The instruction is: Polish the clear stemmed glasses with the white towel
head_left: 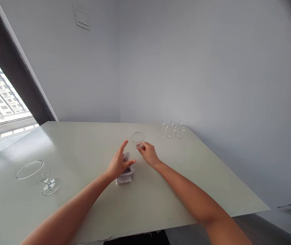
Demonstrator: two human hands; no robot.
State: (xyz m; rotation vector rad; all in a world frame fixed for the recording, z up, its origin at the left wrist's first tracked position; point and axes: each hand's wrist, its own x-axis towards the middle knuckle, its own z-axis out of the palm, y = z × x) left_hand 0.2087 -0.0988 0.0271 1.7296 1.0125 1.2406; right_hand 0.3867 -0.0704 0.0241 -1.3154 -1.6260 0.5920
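My right hand [149, 154] pinches a clear stemmed glass [138, 137] near its stem or foot, holding it over the middle of the table. The rim of that glass points away from me; transparency makes its outline faint. My left hand [119, 164] is open, with thumb and fingers spread, beside the held glass. Under and behind this hand sits a crumpled, pale cloth [124, 178] on the tabletop, partly hidden by the fingers. Whether the hand touches the cloth, I cannot tell.
The pale glossy table [199, 183] runs to the wall corner. A larger stemmed glass [48, 183] stands at the left. Several small stemmed glasses [173, 127] stand in a row near the far right edge. A window [2, 92] is on the left.
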